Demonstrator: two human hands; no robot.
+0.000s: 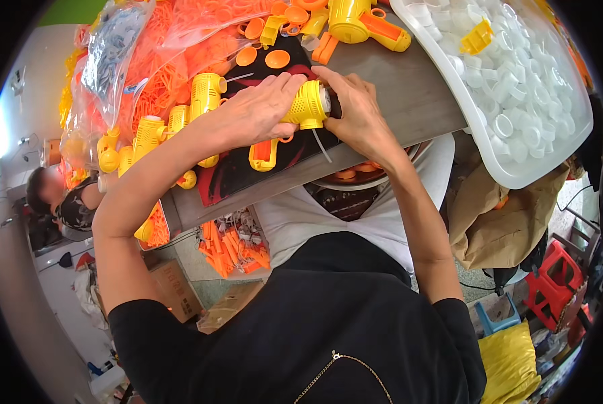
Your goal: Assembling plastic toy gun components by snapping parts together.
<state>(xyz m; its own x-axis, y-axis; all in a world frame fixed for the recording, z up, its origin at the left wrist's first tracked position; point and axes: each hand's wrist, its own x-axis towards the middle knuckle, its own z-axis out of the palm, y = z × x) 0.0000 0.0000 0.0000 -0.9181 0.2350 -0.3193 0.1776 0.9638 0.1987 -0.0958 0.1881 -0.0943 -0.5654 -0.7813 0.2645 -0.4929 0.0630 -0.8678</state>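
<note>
Left grip: (264, 111) closed over the left end of the casing, fingers laid along its top.
Right grip: (358, 114) clamped about the casing's right end, index finger above, thumb below.
Casing: (305, 108) yellow, slotted, lying sideways between both grips, above the mat's right part; its white end (325, 101) faces right.
Pale strip: (322, 146) slanting just below the casing, toward the near edge.
Mat: (237, 178) black and red, under the hands.
Worktop: (412, 84) grey, bare between the mat and the tub.
Yellow bodies: (206, 94) several, left of the casing, partly behind the left forearm.
Orange cups: (277, 59) on the mat's far part.
Yellow housing: (348, 20) at the far side, with an orange inside.
Clear bags: (113, 57) far left, beside heaped orange parts (200, 40).
Tub: (473, 124) white, at right, full of translucent rings (517, 87); a yellow piece (477, 37) lies on them.
Brown sack: (493, 219) below the tub.
Stools: red (550, 286) and blue, at the near right.
Co-worker: (72, 202) at the left, beyond the worktop.
</note>
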